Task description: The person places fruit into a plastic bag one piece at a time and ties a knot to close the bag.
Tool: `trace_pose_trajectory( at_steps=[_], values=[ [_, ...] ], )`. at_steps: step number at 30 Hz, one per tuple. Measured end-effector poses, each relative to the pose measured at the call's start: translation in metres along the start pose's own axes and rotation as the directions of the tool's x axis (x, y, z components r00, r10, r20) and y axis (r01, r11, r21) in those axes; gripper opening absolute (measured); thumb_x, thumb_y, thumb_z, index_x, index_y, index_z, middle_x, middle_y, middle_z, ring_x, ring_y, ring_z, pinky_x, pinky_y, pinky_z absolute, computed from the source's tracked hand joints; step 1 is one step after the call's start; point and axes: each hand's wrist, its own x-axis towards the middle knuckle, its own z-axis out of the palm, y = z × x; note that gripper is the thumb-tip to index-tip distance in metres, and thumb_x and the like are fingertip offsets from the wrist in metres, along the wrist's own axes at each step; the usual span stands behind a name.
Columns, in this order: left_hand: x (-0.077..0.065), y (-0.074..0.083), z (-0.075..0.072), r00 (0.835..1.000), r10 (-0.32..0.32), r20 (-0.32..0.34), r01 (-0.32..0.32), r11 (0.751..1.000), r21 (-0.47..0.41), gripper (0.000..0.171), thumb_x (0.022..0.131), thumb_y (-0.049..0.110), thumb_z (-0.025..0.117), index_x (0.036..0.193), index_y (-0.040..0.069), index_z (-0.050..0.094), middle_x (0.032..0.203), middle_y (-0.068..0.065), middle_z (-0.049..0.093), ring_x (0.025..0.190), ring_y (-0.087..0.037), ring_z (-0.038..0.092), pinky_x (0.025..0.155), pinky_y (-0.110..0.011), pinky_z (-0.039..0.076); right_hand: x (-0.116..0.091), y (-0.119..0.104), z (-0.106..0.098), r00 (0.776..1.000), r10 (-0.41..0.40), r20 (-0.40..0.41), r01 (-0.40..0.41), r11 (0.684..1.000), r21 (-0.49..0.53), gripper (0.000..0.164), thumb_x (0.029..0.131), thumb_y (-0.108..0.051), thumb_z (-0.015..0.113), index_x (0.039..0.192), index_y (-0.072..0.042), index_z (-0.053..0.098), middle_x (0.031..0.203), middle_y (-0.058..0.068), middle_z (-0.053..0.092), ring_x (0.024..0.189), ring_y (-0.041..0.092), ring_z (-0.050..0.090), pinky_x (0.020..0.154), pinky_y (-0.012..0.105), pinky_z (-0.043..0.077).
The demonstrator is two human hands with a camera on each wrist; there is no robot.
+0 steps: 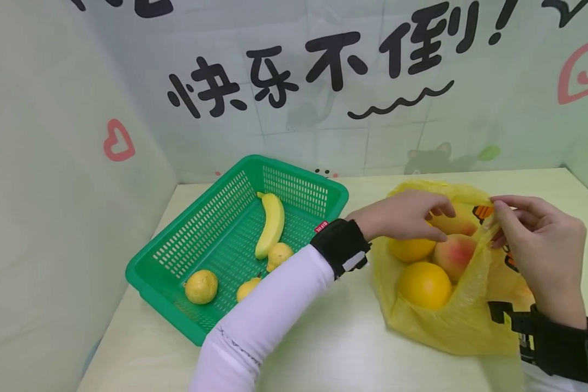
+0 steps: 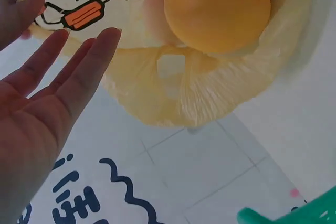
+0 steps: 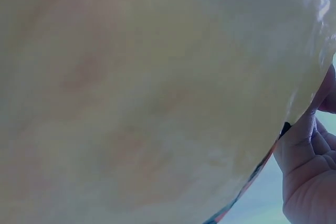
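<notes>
1. The yellow plastic bag stands on the tabletop, its mouth turned up and the fruit inside showing; orange-and-black drawings are printed on it.
2. Over the mouth of the bag is the left hand, thumb and fingers apart with nothing between them; whether it touches any fruit, I cannot tell.
3. At the bag's right edge, the right hand pinches the rim between thumb and fingers. The two hands are apart from each other.
4. In the near part of the bag sits a smooth orange; a red-blushed peach is just beside it, and a second orange lies behind. Another fruit shows farther back, partly hidden by the left hand.
5. Left of the bag, and apart from it, is a green perforated plastic basket.
6. Inside the basket are a banana and small yellow fruits: one farthest from the bag, two nearer to it, partly covered by the white left sleeve.
7. Beyond the bag, a pale backdrop carries black Chinese characters and a wavy line.
</notes>
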Motion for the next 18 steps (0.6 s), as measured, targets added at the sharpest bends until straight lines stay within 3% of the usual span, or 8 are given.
trace_pose_trajectory(
  at_steps=[6, 11, 14, 18],
  values=[
    [-0.019, -0.019, -0.018, 0.994, 0.000, -0.109, -0.008, 0.997, -0.072, 0.040, 0.097, 0.025, 0.062, 0.134, 0.010, 0.055, 0.138, -0.003, 0.058, 0.121, -0.016, 0.058, 0.096, -0.014, 0.047, -0.002, 0.001, 0.002, 1.000, -0.007, -0.002, 0.007, 1.000, 0.004, 0.027, 0.095, -0.021, 0.064, 0.110, 0.001, 0.069, 0.063, -0.030, 0.058, 0.046, -0.002, 0.053, 0.049, 0.008, 0.045],
    [-0.030, -0.038, -0.028, 0.983, -0.059, -0.174, 0.038, 0.992, -0.120, 0.040, 0.098, 0.022, 0.061, 0.134, 0.008, 0.055, 0.137, -0.006, 0.059, 0.118, -0.017, 0.060, 0.094, -0.018, 0.050, -0.002, 0.000, 0.002, 1.000, -0.017, -0.011, 0.017, 1.000, -0.010, 0.026, 0.095, -0.021, 0.064, 0.110, 0.000, 0.069, 0.064, -0.031, 0.057, 0.046, -0.003, 0.052, 0.049, 0.008, 0.045],
    [-0.037, -0.048, -0.033, 0.970, -0.119, -0.212, 0.094, 0.988, -0.125, 0.038, 0.098, 0.022, 0.061, 0.133, 0.009, 0.056, 0.135, -0.006, 0.059, 0.117, -0.017, 0.060, 0.095, -0.020, 0.050, -0.002, 0.001, 0.003, 1.000, -0.013, -0.004, 0.013, 1.000, -0.007, 0.027, 0.096, -0.021, 0.064, 0.111, 0.002, 0.069, 0.064, -0.031, 0.057, 0.046, -0.002, 0.053, 0.049, 0.009, 0.045],
    [-0.047, -0.060, -0.040, 0.941, -0.189, -0.281, 0.152, 0.977, -0.149, 0.033, 0.098, 0.020, 0.060, 0.130, 0.010, 0.058, 0.131, -0.005, 0.061, 0.117, -0.017, 0.058, 0.095, -0.023, 0.050, -0.001, 0.002, 0.003, 1.000, -0.018, -0.012, 0.018, 1.000, -0.006, 0.026, 0.095, -0.021, 0.064, 0.109, 0.000, 0.070, 0.063, -0.030, 0.058, 0.046, -0.002, 0.053, 0.049, 0.009, 0.045]
  ],
)
